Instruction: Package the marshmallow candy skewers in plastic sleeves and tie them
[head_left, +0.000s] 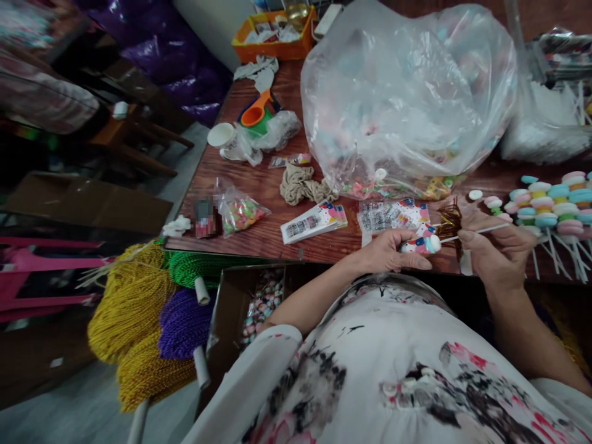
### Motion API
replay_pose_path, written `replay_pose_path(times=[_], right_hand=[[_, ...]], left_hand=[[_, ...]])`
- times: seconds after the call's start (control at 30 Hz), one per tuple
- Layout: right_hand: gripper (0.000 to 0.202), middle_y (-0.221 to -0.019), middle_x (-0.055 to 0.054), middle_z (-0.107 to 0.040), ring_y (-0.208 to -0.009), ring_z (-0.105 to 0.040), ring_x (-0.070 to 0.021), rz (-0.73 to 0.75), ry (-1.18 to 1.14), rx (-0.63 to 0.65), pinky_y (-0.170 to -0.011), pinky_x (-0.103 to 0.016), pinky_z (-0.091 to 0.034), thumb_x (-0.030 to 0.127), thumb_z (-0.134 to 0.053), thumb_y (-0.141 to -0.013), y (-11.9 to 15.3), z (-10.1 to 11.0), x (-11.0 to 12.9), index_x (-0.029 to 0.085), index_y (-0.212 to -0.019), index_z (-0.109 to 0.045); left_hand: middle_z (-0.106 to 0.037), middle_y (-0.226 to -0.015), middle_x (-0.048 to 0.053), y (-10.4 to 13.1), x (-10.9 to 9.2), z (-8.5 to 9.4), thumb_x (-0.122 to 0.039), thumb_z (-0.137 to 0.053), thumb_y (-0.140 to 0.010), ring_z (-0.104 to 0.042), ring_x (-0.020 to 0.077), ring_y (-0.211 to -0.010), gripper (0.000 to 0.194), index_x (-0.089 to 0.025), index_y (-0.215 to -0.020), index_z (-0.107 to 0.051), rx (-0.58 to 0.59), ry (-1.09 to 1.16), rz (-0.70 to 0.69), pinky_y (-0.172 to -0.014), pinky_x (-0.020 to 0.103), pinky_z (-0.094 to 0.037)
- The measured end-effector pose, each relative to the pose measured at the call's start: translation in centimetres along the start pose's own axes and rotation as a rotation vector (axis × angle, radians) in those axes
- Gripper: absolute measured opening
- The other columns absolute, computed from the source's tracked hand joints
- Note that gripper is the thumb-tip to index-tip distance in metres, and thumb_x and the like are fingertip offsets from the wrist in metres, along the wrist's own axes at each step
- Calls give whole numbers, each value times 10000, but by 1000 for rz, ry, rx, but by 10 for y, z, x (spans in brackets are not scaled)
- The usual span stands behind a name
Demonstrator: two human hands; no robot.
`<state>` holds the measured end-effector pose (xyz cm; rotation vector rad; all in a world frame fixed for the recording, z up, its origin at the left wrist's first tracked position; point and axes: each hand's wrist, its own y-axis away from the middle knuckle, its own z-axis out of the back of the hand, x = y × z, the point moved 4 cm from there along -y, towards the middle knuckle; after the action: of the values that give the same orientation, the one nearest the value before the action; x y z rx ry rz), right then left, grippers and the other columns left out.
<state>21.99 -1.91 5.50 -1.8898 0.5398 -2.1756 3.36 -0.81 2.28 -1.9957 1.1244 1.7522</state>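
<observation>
My left hand [393, 250] is closed round a small colourful wrapper [411, 246] with a pastel macaron piece [433, 244] at its end. A thin white stick [485, 230] runs from that piece to my right hand [499, 250], whose thumb and fingers pinch it. Just behind the hands are shiny gold-brown twist ties [448, 219]. Clear printed bags [393, 216] lie flat near my left hand, and a stack of printed cards [312, 222] is further left. Several macaron sticks [555, 203] are piled at the right.
A large clear bag [402, 92] of pastel pieces covers the table's back. An orange basket [272, 37], scoops [254, 114], a crumpled cloth [300, 184] and a small candy-coloured bag [240, 213] stand left. Below are a box [231, 308] and cord bundles [124, 302].
</observation>
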Motion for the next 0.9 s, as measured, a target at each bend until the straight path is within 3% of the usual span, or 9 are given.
replay_pose_path(times=[0.13,0.23,0.33,0.43,0.57,0.63,0.73,0.8,0.9], right_hand=[[147,-632,28,-589,-588,-508,-117,-110,103,20,-595,-289,-401,233,-721,-810,6,-3,-5,219,-678,-657],[225,-598,40,-568,-557,-487,-97,-211,43,-10,-567,-264,-381,280,-716,-819,15,-11,-14,199,-632,-620],[245,-604,38,-567,-574,-497,-98,-279,-9,-22,-583,-259,-399,311,-714,-819,25,-23,-20,196,-628,-612],[244,-614,27,-579,-588,-511,-105,-299,-32,32,-575,-256,-417,320,-707,-818,30,-37,-19,199,-625,-620],[216,-589,24,-589,-553,-505,-100,-285,-60,193,-526,-241,-403,319,-720,-795,21,-44,-17,196,-632,-652],[205,-605,18,-623,-554,-532,-102,-296,-101,294,-535,-240,-418,332,-736,-782,12,-42,-20,194,-643,-675],[194,-636,18,-656,-572,-565,-113,-317,-167,321,-562,-248,-443,358,-739,-787,-3,-36,-26,207,-671,-700],[199,-623,21,-644,-565,-551,-114,-294,-174,325,-558,-253,-436,365,-732,-795,-11,-38,-24,211,-673,-702],[236,-590,15,-623,-556,-536,-111,-191,-109,370,-549,-249,-417,355,-738,-791,-15,-46,-14,199,-624,-678]], left_hand=[[-664,-900,4,3,-6,5,-511,-825,-665,-610,151,-881,483,-150,-959,-695,-179,-432,-251,-824,255,-450],[-698,-1019,49,4,-8,1,-537,-801,-685,-627,197,-993,513,-160,-1018,-699,-193,-594,-355,-903,283,-447],[-703,-1010,67,2,-5,-4,-535,-769,-728,-627,200,-977,485,-158,-1024,-697,-175,-633,-365,-893,281,-444],[-690,-926,55,-1,2,-7,-506,-734,-780,-619,178,-900,410,-155,-989,-698,-148,-601,-296,-844,259,-436],[-622,-806,14,1,5,-4,-513,-766,-738,-569,139,-800,403,-138,-865,-690,-116,-410,-234,-765,226,-428],[-612,-823,5,4,0,-1,-522,-762,-735,-555,118,-785,438,-140,-938,-697,-64,-254,-228,-757,215,-435],[-569,-726,-16,8,-3,2,-577,-680,-787,-499,77,-622,509,-139,-1045,-698,-11,-105,-71,-620,196,-422],[-550,-671,-18,8,-2,3,-639,-650,-775,-457,66,-560,544,-130,-956,-716,-77,-71,-8,-552,190,-394],[-597,-711,2,6,-1,1,-689,-701,-684,-501,80,-642,565,-136,-798,-717,-269,-4,-105,-614,201,-431]])
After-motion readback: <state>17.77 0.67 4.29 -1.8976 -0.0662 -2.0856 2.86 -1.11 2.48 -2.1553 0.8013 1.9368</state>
